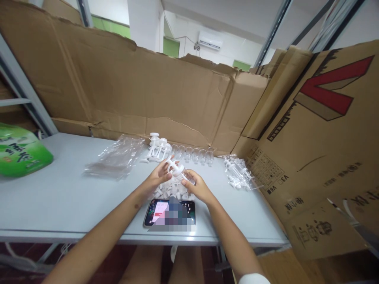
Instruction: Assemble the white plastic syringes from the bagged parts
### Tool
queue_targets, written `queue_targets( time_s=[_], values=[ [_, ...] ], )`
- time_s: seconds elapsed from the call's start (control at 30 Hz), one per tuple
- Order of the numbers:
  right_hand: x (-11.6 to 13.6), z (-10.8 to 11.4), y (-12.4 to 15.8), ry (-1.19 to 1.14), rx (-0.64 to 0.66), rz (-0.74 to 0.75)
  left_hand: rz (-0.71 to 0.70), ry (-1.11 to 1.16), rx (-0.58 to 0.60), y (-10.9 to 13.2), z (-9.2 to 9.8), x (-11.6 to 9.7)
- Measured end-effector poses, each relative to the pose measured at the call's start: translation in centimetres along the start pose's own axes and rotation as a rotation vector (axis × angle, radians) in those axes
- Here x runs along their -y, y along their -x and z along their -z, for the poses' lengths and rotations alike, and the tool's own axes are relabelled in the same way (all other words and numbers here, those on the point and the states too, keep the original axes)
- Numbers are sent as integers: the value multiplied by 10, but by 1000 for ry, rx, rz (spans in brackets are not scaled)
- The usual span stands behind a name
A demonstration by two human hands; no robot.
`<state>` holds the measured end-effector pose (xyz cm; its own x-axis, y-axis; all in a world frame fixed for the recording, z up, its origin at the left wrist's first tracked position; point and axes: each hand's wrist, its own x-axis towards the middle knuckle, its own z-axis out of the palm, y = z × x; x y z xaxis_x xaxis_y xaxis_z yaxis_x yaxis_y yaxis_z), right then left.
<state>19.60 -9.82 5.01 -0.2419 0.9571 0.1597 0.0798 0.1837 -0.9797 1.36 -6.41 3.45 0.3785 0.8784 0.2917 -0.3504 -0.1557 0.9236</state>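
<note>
In front of me, both hands are on a clear plastic barrel (189, 176) fitted with a white collar and a white plunger (177, 169), held tilted above the table. My right hand (197, 187) is closed around the barrel. My left hand (160, 173) is curled at the plunger end, its thumb and fingers around the white part; the exact contact is partly hidden. Below them lies a pile of small white plastic parts (173, 191). Farther back stand several white plungers (158, 146) and a row of clear barrels (192, 154).
A phone (170, 214) lies near the table's front edge, its screen partly blurred. Clear plastic bags (115, 156) lie left, and a bag of similar white and clear pieces (239, 173) right. A green container (23, 152) stands far left. Cardboard (148, 86) walls the back and right.
</note>
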Motion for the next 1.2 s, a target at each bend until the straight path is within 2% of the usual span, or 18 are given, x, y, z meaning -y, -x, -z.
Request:
queue_targets(
  time_s=[0.13,0.23,0.33,0.47,0.57,0.7,0.83,1.0,1.2],
  values=[
    [1,6,-2,-8,-28,-56,-76,-162,-208,-4,13,-5],
    [-1,9,-4,31,-14,29,-84,-332,-304,-3,18,-11],
    [-5,11,-5,92,-13,79,-2,-418,-242,-1,17,-16],
    [-13,16,-8,107,-91,70,87,-413,-175,-1,14,-19],
    [-16,20,-10,110,-144,77,100,-429,-141,-4,16,-17],
    [-17,22,-12,137,-149,101,88,-415,-59,-7,21,-12],
    [-17,22,-12,177,-151,111,65,-431,-63,-8,22,-9],
    [-15,29,-13,212,-212,135,25,-464,-226,-7,28,-16],
    [-10,47,-15,200,-372,140,-148,-346,-534,-9,47,-28]
  ],
)
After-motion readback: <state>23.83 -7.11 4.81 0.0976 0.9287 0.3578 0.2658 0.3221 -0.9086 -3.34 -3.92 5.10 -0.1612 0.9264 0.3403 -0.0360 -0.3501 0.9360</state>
